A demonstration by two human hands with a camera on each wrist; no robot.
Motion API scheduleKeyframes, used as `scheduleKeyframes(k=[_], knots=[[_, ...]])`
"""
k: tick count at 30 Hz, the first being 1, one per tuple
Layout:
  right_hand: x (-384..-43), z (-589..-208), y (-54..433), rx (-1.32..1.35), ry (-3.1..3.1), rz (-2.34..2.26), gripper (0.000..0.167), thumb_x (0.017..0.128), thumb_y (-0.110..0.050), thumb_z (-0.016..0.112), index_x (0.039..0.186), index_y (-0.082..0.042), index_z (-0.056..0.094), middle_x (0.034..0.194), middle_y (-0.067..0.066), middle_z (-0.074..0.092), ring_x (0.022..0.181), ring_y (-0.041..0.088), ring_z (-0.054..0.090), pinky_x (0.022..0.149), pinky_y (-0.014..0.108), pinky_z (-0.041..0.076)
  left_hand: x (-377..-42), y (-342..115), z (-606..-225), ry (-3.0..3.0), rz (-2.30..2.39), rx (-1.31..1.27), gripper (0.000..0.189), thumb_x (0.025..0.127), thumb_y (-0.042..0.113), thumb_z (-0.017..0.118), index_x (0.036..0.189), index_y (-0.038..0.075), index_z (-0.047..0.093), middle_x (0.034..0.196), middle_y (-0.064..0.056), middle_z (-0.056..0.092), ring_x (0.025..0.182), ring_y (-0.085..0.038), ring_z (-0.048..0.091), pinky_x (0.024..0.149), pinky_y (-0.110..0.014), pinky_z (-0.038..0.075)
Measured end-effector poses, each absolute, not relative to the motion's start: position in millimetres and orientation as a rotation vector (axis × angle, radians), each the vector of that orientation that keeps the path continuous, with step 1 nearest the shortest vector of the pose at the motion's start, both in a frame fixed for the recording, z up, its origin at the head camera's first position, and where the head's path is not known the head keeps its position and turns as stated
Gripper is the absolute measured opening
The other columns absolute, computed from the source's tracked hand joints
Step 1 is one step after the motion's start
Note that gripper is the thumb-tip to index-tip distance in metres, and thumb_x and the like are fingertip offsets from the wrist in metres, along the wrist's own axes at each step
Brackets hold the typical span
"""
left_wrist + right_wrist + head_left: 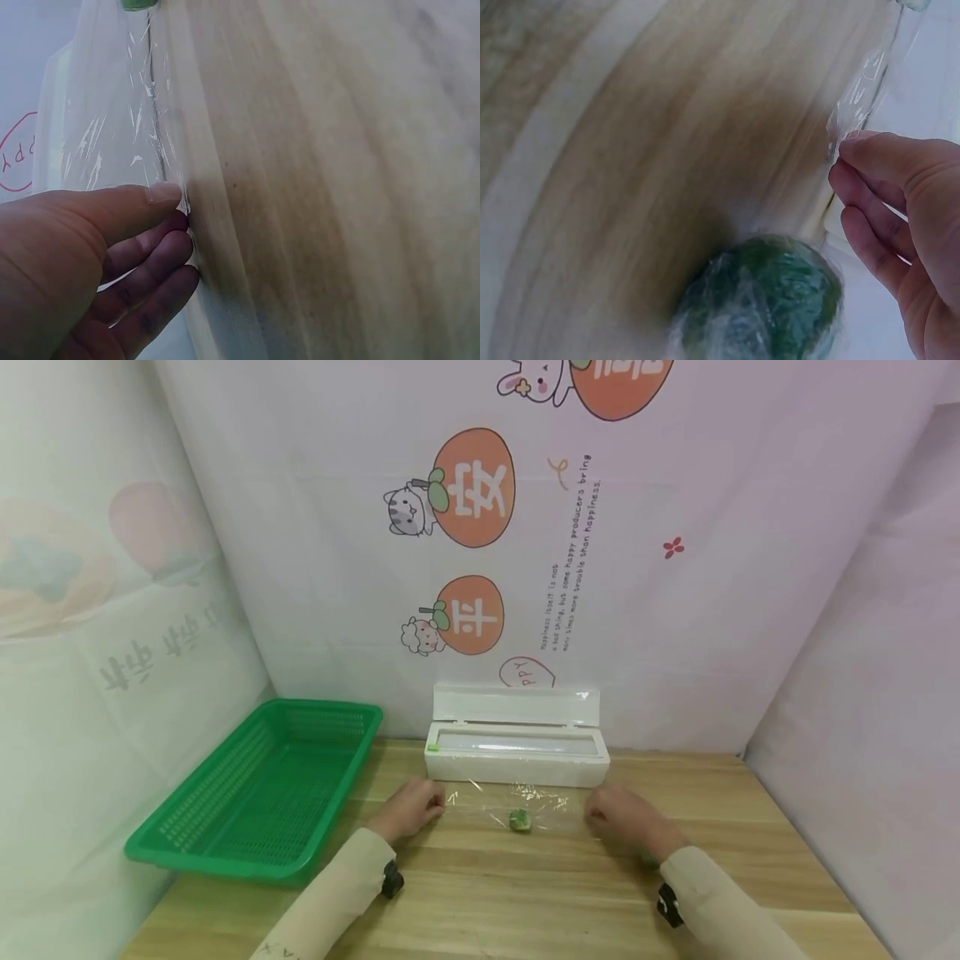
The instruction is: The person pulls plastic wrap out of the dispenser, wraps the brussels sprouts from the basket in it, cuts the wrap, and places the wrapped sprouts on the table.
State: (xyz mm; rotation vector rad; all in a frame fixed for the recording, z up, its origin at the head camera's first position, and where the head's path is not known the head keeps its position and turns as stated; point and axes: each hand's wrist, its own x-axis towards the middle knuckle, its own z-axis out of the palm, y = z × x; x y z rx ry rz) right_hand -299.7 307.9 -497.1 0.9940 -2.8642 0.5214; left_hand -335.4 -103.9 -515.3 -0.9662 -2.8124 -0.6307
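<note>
A clear sheet of cling film (480,806) stretches between my two hands in front of a white cling film box (517,770). My left hand (412,808) pinches the film's left corner between thumb and fingers; the left wrist view shows the creased film (139,135) running up from the thumb. On the other side, my right hand (626,814) pinches the right corner, its fingertips on the film edge (855,105). A small green vegetable piece (520,820) overlaps the film midway between the hands. Below the right hand lies a round green vegetable (765,300) wrapped in film, mostly hidden by the wrist in the head view.
The box's lid (517,705) stands raised against the back cloth. A green plastic basket (341,802) occupies the left side of the wooden table (495,902). Printed cloth walls (337,568) enclose the table at the back and both sides.
</note>
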Motion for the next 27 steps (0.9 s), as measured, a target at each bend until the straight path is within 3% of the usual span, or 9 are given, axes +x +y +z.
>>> scheduleKeyframes(k=[7, 14, 21, 27], knots=[[-301, -499, 310, 1.002, -2.845, 0.475, 0.035, 0.085, 0.012, 0.063, 0.062, -0.014, 0.057, 0.062, -0.01, 0.054, 0.059, -0.003, 0.038, 0.056, 0.017, 0.042, -336, -104, -515, -2.79, -0.645, -0.983, 0.018, 0.089, 0.002, 0.08, 0.078, 0.01, 0.07, 0.076, 0.001, 0.069, 0.071, -0.007, 0.056, 0.066, -0.025, 0.052], [-296, -496, 315, 0.95, -2.855, 0.461, 0.029, 0.087, 0.005, 0.071, 0.068, -0.017, 0.067, 0.068, -0.01, 0.062, 0.066, -0.001, 0.045, 0.062, 0.02, 0.046, -333, -107, -513, -2.806, -0.679, -0.972, 0.017, 0.089, 0.004, 0.082, 0.078, 0.011, 0.07, 0.077, 0.001, 0.069, 0.072, -0.007, 0.056, 0.066, -0.025, 0.053], [-296, -494, 320, 0.854, -2.891, 0.525, 0.027, 0.089, -0.004, 0.077, 0.068, -0.017, 0.067, 0.069, -0.008, 0.061, 0.065, 0.001, 0.047, 0.061, 0.021, 0.046, -331, -106, -510, -2.807, -0.653, -0.958, 0.02, 0.089, 0.001, 0.082, 0.077, 0.011, 0.069, 0.073, 0.002, 0.065, 0.069, -0.006, 0.052, 0.062, -0.023, 0.047], [-296, -495, 325, 0.694, -2.99, 0.613, 0.026, 0.088, 0.001, 0.071, 0.069, -0.016, 0.066, 0.071, -0.007, 0.062, 0.064, 0.006, 0.053, 0.06, 0.022, 0.05, -330, -106, -507, -2.801, -0.674, -0.983, 0.019, 0.087, -0.006, 0.079, 0.076, 0.008, 0.072, 0.072, 0.001, 0.066, 0.068, -0.005, 0.051, 0.062, -0.021, 0.047]])
